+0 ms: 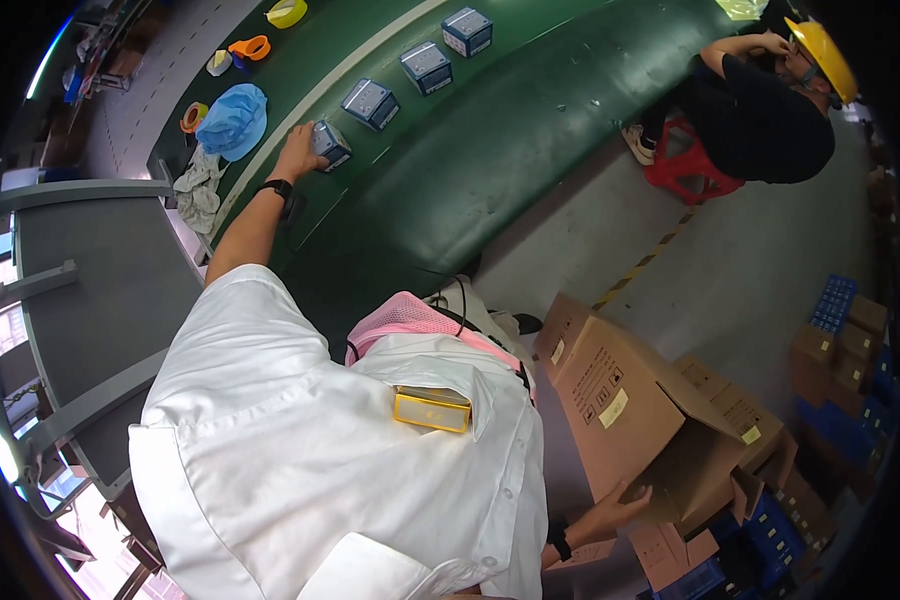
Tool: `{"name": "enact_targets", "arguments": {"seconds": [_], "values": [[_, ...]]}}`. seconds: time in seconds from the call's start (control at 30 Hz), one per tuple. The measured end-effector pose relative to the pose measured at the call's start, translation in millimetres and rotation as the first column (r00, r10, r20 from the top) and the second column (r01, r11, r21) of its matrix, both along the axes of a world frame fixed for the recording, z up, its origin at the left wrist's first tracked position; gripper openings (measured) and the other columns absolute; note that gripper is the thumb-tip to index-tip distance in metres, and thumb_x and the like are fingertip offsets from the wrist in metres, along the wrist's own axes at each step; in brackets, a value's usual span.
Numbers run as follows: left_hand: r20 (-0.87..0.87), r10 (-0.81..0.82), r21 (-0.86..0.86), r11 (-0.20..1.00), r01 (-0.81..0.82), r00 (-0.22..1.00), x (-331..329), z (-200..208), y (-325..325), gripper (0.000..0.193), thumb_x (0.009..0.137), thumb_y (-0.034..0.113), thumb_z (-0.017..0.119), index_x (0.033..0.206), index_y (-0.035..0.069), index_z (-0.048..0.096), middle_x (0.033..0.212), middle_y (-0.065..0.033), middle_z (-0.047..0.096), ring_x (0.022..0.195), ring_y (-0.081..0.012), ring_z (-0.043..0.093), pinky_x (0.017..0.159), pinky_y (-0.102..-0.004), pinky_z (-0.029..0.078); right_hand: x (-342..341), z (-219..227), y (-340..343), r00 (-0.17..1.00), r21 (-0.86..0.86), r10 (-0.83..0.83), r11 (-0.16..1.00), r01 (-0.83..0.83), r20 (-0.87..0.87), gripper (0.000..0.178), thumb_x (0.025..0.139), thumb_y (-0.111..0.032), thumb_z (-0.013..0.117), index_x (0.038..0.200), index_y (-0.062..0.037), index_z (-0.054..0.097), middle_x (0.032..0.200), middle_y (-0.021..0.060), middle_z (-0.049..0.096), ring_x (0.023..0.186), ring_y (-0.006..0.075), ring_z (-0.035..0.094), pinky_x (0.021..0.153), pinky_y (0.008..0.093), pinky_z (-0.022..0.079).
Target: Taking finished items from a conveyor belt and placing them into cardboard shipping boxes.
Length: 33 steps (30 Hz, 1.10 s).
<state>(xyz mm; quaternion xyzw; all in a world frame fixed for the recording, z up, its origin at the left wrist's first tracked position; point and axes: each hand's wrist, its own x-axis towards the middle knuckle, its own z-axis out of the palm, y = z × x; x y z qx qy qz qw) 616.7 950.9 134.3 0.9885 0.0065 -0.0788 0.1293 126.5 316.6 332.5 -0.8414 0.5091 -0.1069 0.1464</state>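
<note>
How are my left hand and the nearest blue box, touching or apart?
Touching: the head view shows your left hand gripping one side of the blue box.

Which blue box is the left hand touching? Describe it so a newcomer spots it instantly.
Start at the long green work surface, where four dark-blue boxes stand in a slanting row. Follow the row to its end nearest the light-blue cap. The end box is the one: the left hand touches it, while no hand touches the other three.
</note>
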Motion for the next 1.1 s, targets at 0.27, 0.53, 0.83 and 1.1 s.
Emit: {"name": "enact_targets", "arguments": {"seconds": [0.27, 0.53, 0.83, 1.1], "values": [[0.104, 0.155, -0.058, 0.987, -0.15, 0.982, 4, -2, -38, 0.093, 0.059, 0.031, 0.083, 0.135, 0.0, 0.038, 0.128, -0.0233, 0.047, 0.12, -0.0383, 0.045, 0.102, -0.0415, 0.039, 138, 12, 34, 0.902, -0.104, 0.308, 0.951, -0.29, 0.304, 0.026, 0.09, -0.007, 0.059, 0.113, 0.0039, 0.059, 0.105, 0.0157, 0.065, 0.097, 0.0259, 0.063, 0.086, 0.0352, 0.049], [0.171, 0.23, -0.018, 0.973, -0.23, 0.958, -2, 1, -66, 0.103, 0.059, 0.042, 0.084, 0.14, 0.003, 0.033, 0.134, -0.0211, 0.044, 0.123, -0.0381, 0.043, 0.103, -0.0503, 0.036, 299, -24, 102, 0.431, 0.15, 0.821, 0.405, -0.902, 0.374, 0.029, 0.078, -0.005, 0.066, 0.107, -0.003, 0.061, 0.098, 0.0126, 0.062, 0.093, 0.0312, 0.058, 0.081, 0.0394, 0.047], [-0.019, 0.475, 0.035, 0.88, -0.475, 0.88, 33, 12, -93, 0.104, 0.058, 0.043, 0.083, 0.144, 0.016, 0.032, 0.142, -0.0139, 0.038, 0.13, -0.0364, 0.037, 0.097, -0.067, 0.033, 425, -91, 113, -0.072, 0.208, 0.959, -0.132, -0.969, 0.272, 0.035, 0.076, -0.011, 0.068, 0.109, -0.0063, 0.057, 0.099, 0.0123, 0.06, 0.094, 0.0325, 0.057, 0.08, 0.044, 0.048], [-0.067, 0.474, 0.07, 0.88, -0.47, 0.878, 22, 20, -88, 0.096, 0.056, 0.034, 0.082, 0.139, 0.015, 0.038, 0.14, -0.0128, 0.041, 0.128, -0.0357, 0.04, 0.095, -0.0649, 0.037, 615, -153, 258, -0.434, -0.073, 0.901, -0.433, -0.899, 0.0, 0.051, 0.066, -0.014, 0.073, 0.112, -0.0054, 0.053, 0.113, 0.0116, 0.056, 0.108, 0.0312, 0.053, 0.089, 0.0457, 0.045]]}}
